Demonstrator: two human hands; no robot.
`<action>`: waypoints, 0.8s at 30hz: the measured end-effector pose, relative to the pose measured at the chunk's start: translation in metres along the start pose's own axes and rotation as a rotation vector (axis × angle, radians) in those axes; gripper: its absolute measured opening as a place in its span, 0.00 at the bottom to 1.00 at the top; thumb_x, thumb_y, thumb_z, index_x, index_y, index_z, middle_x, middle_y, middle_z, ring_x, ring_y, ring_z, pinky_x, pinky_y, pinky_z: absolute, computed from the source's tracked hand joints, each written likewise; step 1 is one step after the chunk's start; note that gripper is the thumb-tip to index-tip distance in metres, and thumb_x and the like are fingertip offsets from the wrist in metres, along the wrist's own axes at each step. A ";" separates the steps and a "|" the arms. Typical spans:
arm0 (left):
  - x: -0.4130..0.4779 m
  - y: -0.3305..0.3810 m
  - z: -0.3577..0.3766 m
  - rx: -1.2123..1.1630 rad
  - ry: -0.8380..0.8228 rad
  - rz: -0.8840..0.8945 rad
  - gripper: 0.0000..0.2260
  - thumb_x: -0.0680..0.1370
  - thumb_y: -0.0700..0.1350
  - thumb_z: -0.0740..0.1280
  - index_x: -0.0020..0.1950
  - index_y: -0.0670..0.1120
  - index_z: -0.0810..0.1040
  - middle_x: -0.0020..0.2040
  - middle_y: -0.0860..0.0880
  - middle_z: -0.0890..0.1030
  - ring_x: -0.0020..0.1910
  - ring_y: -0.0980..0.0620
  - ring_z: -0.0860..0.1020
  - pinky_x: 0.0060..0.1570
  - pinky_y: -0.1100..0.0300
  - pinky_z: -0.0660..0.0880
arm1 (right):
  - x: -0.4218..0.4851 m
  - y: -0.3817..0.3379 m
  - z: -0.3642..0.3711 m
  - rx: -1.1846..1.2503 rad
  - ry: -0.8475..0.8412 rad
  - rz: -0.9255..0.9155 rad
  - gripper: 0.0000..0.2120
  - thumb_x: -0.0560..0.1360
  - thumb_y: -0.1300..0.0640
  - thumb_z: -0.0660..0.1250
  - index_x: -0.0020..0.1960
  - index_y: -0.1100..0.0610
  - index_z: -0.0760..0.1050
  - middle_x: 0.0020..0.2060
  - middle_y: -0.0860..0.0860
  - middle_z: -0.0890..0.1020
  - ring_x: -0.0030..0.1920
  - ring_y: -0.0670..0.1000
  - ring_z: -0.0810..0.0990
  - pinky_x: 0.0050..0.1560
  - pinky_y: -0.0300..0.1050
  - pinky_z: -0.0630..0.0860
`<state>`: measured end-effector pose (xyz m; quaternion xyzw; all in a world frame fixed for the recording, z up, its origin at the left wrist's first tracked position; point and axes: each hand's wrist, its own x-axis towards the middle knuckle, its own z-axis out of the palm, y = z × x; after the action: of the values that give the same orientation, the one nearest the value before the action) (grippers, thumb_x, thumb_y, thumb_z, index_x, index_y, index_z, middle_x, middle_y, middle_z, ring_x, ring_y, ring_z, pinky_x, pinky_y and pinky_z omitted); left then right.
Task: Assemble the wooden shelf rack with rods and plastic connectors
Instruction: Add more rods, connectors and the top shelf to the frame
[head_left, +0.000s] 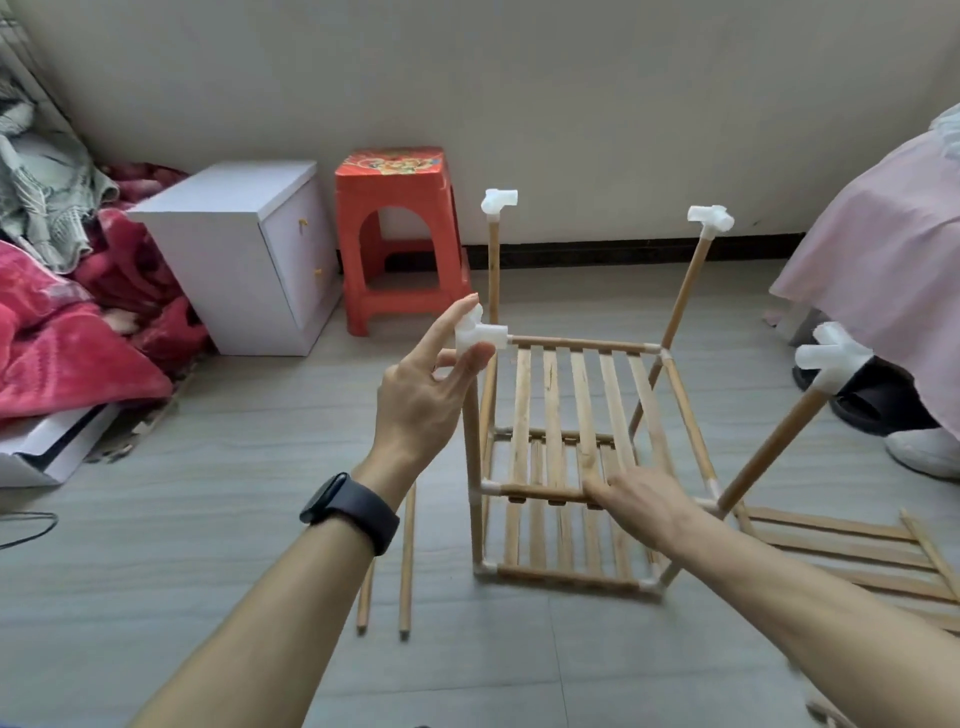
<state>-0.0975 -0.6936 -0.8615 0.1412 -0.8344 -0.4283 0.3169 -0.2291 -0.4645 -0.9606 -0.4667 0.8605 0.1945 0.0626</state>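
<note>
The wooden shelf rack (576, 415) stands on the floor with two slatted shelves joined by rods and white plastic connectors. My left hand (431, 384) pinches the white connector (480, 335) on top of the near-left upright rod. My right hand (634, 499) rests palm down on the front rail of the upper shelf, fingers straight. Three other upright rods carry white connectors: back left connector (498, 201), back right connector (710, 219) and near right connector (834, 358).
Two loose rods (405, 561) lie on the floor left of the rack. A spare slatted panel (852, 556) lies at the right. A red plastic stool (400, 234) and a white cabinet (244, 260) stand by the wall. Red bedding at left, a person's shoes (919, 447) at right.
</note>
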 end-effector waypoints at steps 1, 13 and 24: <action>-0.002 -0.005 -0.002 -0.012 0.012 -0.001 0.22 0.79 0.65 0.62 0.71 0.78 0.61 0.52 0.60 0.84 0.51 0.60 0.83 0.50 0.56 0.83 | -0.003 -0.004 -0.002 -0.015 0.008 0.017 0.11 0.83 0.66 0.55 0.64 0.58 0.68 0.43 0.53 0.78 0.39 0.54 0.78 0.39 0.49 0.78; -0.109 -0.222 -0.021 0.393 -0.335 -0.661 0.19 0.81 0.58 0.63 0.70 0.54 0.73 0.66 0.52 0.78 0.63 0.52 0.77 0.61 0.50 0.76 | 0.063 -0.204 0.033 0.361 -0.045 -0.242 0.10 0.82 0.51 0.56 0.60 0.54 0.70 0.55 0.54 0.78 0.53 0.60 0.79 0.45 0.52 0.72; -0.173 -0.316 0.072 0.543 -0.668 -0.844 0.22 0.81 0.52 0.65 0.74 0.58 0.66 0.66 0.46 0.69 0.64 0.44 0.75 0.60 0.52 0.74 | 0.114 -0.256 0.188 0.219 -0.556 -0.209 0.38 0.84 0.56 0.54 0.80 0.40 0.31 0.80 0.48 0.30 0.80 0.61 0.33 0.75 0.68 0.52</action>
<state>-0.0244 -0.7478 -1.2172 0.3940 -0.8402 -0.3097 -0.2070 -0.0950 -0.6048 -1.2365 -0.4722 0.7736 0.2133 0.3647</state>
